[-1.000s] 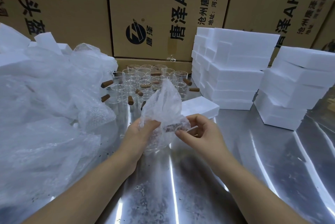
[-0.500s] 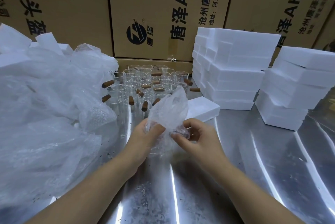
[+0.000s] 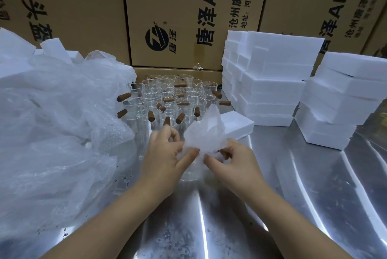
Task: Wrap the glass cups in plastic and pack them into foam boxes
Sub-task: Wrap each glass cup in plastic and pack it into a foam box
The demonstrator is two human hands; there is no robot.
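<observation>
Steel bench [image 3: 272,196] before stacked cartons [image 3: 83,7]: left hand [image 3: 165,160] and right hand [image 3: 236,164] both pinch plastic wrap [image 3: 204,131] around a glass cup [image 3: 189,175] at near centre. Likely light, slick, fragile; better cradled round its body than held by loose film.

Plastic-wrapped glass cup [image 3: 204,133] upright before clustered bare cups [image 3: 167,99]; foam boxes [image 3: 272,82] stacked right.

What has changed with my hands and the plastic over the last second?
The left hand and right hand kept gripping the plastic sheet and brought their thumbs nearly together. The sheet's loose top sank and leaned right. The glass cups behind, the foam boxes and the plastic pile stayed put.
</observation>
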